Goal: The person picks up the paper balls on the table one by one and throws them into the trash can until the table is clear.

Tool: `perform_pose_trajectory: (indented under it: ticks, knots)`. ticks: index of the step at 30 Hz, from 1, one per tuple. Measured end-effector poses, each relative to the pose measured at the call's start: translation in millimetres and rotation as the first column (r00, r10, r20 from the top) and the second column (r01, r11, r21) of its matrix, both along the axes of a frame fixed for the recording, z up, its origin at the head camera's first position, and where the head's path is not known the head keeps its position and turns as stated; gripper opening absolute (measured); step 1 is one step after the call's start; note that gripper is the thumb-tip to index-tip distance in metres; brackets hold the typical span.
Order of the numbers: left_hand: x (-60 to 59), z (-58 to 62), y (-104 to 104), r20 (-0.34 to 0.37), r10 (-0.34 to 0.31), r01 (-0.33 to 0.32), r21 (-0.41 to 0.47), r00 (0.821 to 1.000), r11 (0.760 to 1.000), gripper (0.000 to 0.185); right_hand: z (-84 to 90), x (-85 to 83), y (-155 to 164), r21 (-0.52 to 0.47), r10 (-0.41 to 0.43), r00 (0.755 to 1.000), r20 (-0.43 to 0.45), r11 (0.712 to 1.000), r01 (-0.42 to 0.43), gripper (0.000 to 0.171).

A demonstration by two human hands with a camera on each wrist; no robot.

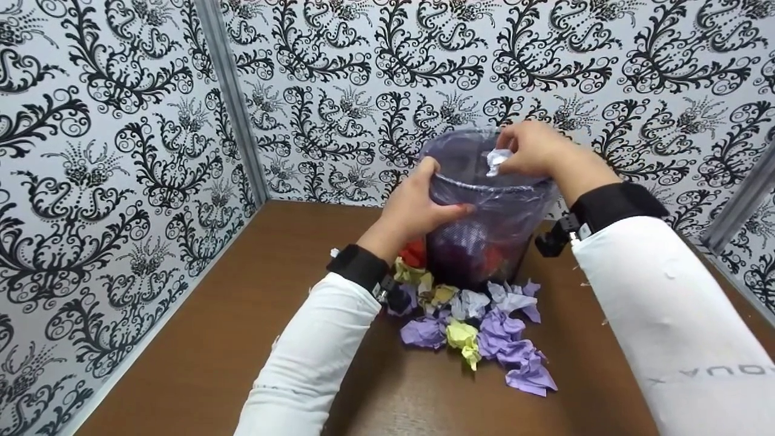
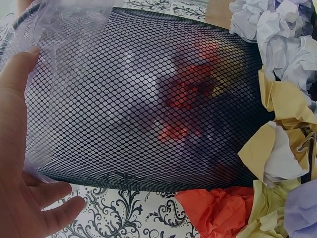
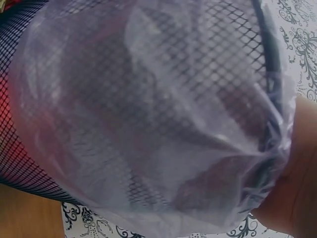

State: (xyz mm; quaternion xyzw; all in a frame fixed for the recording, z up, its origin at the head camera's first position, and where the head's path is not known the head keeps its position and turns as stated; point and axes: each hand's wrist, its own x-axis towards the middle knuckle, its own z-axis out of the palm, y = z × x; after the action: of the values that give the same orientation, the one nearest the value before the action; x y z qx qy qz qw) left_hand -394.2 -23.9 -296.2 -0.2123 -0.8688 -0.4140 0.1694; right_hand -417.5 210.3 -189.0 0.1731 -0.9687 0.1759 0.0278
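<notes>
Crumpled papers (image 1: 478,327) before lined bin (image 1: 484,206)

**Faint lettering on one sleeve, nothing else legible**

Pale grey lettering is showing on the right white sleeve (image 1: 684,327) near the lower right corner of the head view. It is running upside down and looks like "AUO", though the rest is running off the frame. No other text, label, brand or number is showing anywhere.

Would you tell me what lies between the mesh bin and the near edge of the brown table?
In the head view, a heap of crumpled paper balls, purple, yellow and white, lies on the table just in front of the mesh bin; nearer the edge the wood is bare.
</notes>
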Motion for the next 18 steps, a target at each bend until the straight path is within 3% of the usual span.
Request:
perform_pose_trajectory:
  ticks: [6,11,15,18]
  knots:
    - [-2.0,-2.0,0.1,-0.02,-0.002,0.002,-0.002,1.0,1.0,0.086,-2.2,9.0,3.3,-0.004,0.044,0.999,-0.02,0.999,-0.044,0.05]
    - [-3.4,-1.8,0.5,-0.013,0.002,-0.002,0.0,1.0,1.0,0.088,1.0,24.5,9.4,0.001,0.096,0.991,-0.093,0.995,-0.097,0.052]
    - [-2.8,-0.6,0.3,-0.006,0.0,0.0,0.002,1.0,1.0,0.09,3.9,42.9,18.7,0.008,0.15,0.971,-0.185,0.988,-0.152,0.058]
    - [-2.3,-0.1,0.0,-0.001,0.0,0.0,0.006,1.0,1.0,0.088,4.7,60.0,26.8,0.017,0.194,0.943,-0.27,0.98,-0.196,0.059]
